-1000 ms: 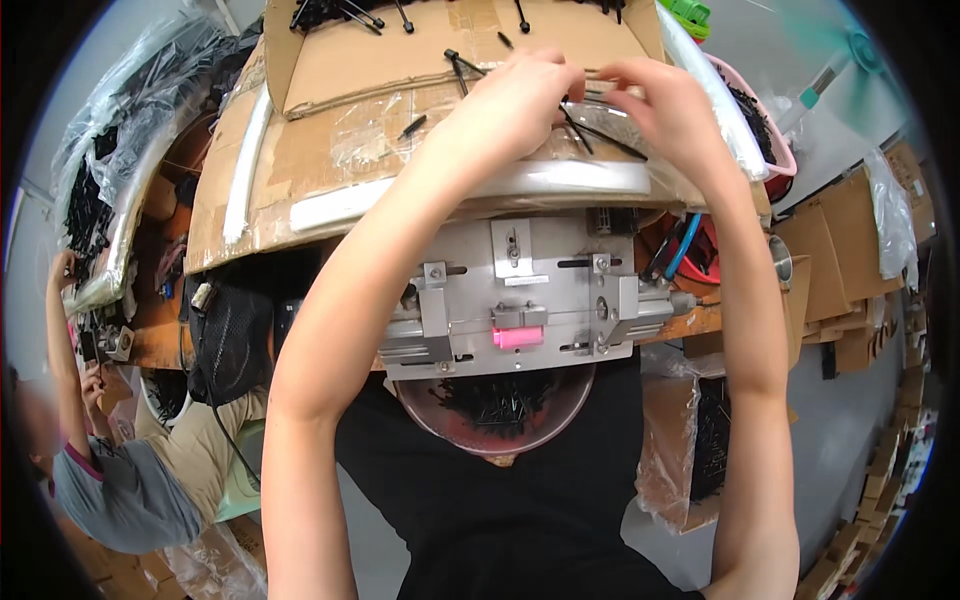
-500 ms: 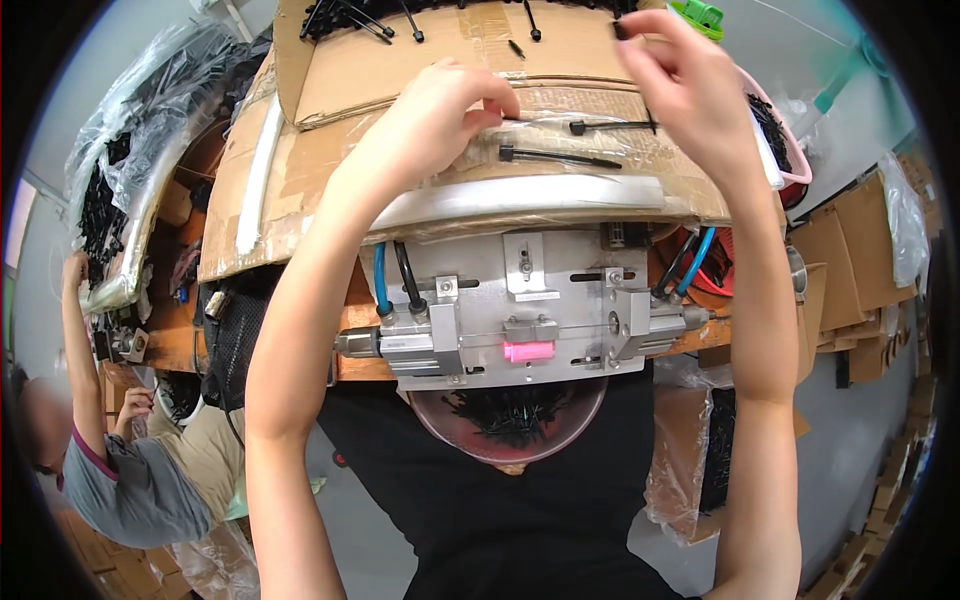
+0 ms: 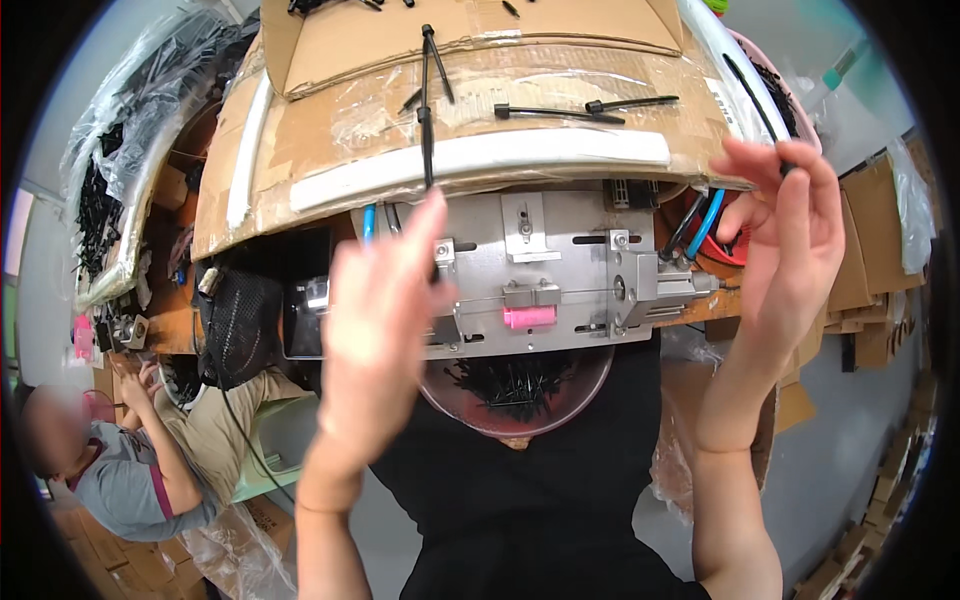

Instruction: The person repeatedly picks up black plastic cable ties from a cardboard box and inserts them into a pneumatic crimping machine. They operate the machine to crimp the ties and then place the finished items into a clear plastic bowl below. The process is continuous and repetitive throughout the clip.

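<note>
My left hand (image 3: 385, 320), smeared by motion, is over the left end of a metal fixture (image 3: 485, 225). A black cable tie (image 3: 427, 150) stretches up from its fingertips, its head at the far end. My right hand (image 3: 795, 235) is raised at the right, pinching another black cable tie (image 3: 755, 95) near its head, the thin tail pointing up and left. Two loose cable ties (image 3: 555, 114) (image 3: 635, 104) lie on the cardboard, and others (image 3: 438, 65) lie just beyond the left hand's tie. A pink block (image 3: 529, 317) sits at the fixture's front middle.
Under the fixture, a bowl (image 3: 600, 385) holds many black pieces. A cardboard box (image 3: 370, 65) stands at the back, with a white strip (image 3: 480, 160) along the cardboard's front edge. A person (image 3: 140, 480) works at the left. A pink basket (image 3: 800, 115) stands far right.
My left hand has come down and toward me from the cardboard to the fixture, now with a cable tie. My right hand has moved right and lower, holding a cable tie.
</note>
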A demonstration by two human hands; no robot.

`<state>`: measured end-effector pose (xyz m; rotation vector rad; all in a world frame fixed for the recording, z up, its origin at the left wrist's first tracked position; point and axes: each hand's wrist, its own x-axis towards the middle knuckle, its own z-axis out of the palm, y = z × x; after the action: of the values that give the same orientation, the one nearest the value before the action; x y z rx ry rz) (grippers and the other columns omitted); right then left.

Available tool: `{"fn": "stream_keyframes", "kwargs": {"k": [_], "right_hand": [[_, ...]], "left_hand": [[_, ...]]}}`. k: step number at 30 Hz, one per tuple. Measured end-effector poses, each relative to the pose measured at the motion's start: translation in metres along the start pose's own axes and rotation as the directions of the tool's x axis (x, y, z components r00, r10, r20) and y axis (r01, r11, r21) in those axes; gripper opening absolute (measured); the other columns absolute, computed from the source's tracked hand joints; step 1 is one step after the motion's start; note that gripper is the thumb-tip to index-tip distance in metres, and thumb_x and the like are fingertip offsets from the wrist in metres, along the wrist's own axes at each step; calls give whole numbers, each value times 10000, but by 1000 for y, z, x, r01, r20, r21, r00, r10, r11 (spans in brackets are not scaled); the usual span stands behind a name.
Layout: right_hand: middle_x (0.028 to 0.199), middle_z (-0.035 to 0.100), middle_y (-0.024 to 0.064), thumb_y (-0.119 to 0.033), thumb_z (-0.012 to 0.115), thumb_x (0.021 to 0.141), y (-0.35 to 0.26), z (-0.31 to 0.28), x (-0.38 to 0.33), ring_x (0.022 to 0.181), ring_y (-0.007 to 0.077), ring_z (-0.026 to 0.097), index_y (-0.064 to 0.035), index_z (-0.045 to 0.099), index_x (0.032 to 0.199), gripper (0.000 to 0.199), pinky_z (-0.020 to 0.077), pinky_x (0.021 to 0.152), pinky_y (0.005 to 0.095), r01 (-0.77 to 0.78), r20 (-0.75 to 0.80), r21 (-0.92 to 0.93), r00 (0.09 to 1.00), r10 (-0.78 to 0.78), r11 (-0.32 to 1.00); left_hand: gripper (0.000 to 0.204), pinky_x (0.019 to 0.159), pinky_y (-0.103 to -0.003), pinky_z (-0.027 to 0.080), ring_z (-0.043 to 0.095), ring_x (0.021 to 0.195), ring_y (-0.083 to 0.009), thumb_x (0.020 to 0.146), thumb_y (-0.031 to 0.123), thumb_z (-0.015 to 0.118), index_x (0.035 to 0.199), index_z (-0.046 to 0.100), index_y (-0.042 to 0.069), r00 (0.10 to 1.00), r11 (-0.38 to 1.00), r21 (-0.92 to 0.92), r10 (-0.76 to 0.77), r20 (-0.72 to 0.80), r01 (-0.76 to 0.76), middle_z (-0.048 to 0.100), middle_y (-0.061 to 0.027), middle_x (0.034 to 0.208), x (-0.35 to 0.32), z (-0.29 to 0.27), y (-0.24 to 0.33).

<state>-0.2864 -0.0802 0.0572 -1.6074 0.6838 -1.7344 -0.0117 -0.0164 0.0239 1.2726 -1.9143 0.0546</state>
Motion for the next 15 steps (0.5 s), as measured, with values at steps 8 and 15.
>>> {"fn": "stream_keyframes", "kwargs": {"k": [8, 15], "right_hand": [[1015, 682, 233, -139, 509, 1014, -2, 5, -42, 872, 273, 690, 32, 535, 1182, 242, 515, 551, 249, -87, -65, 14, 994, 87, 996], [1013, 661, 211, 8, 629, 907, -8, 7, -67, 886, 227, 648, 20, 560, 1085, 192, 533, 580, 254, -82, -48, -85, 996, 78, 993]], "left_hand": [[679, 826, -378, 438, 512, 886, -249, 798, 33, 699, 1414, 425, -49, 919, 977, 193, -154, 362, 88, 532, -92, 970, -84, 60, 56], [694, 845, -376, 435, 507, 907, -248, 805, 54, 695, 1422, 400, -62, 907, 972, 227, -144, 395, 56, 519, -94, 984, -77, 65, 57]]}}
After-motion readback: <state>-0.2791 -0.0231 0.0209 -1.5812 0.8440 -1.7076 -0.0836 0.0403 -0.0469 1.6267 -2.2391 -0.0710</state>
